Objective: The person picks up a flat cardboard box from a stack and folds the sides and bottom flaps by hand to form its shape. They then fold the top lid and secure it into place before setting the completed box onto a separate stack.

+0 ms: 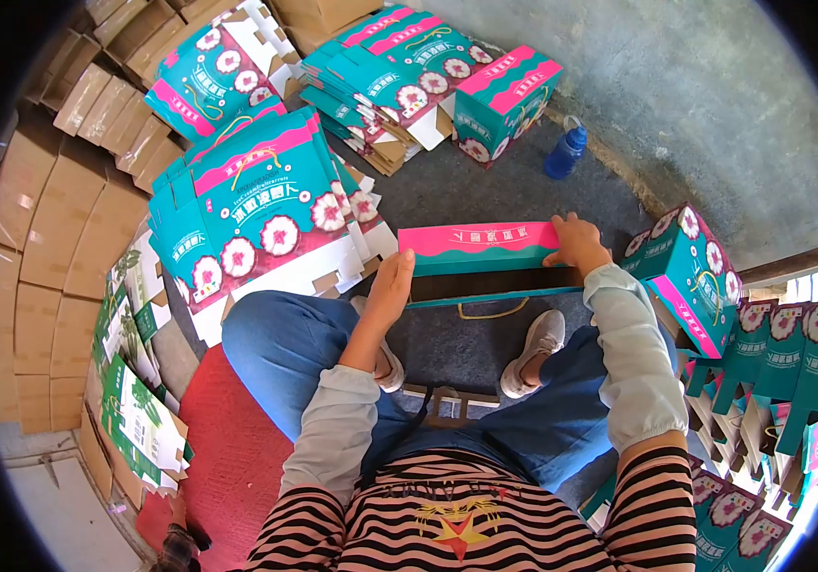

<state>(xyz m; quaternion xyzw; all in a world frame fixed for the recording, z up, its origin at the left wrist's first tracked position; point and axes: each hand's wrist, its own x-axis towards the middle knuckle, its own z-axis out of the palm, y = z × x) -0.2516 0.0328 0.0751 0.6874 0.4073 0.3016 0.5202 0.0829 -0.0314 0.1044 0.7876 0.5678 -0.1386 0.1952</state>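
Observation:
Between my knees stands a teal and pink carton (477, 255), its dark inside showing and a yellow cord handle hanging on the side nearest me. My left hand (391, 291) presses along its left end, fingers held together. At the right end my right hand (575, 243) grips the carton's corner, with thumb and fingers bent round the edge. To the left of my left hand lies a stack of flat printed cartons (261, 205) with pink bands and flower pictures.
Brown boxes (66, 229) are piled at the left. More flat cartons (409, 81) and a closed carton (506, 103) lie ahead, near a blue bottle (566, 150) by the wall. A folded carton (690, 276) and rows of cartons (771, 353) are at the right.

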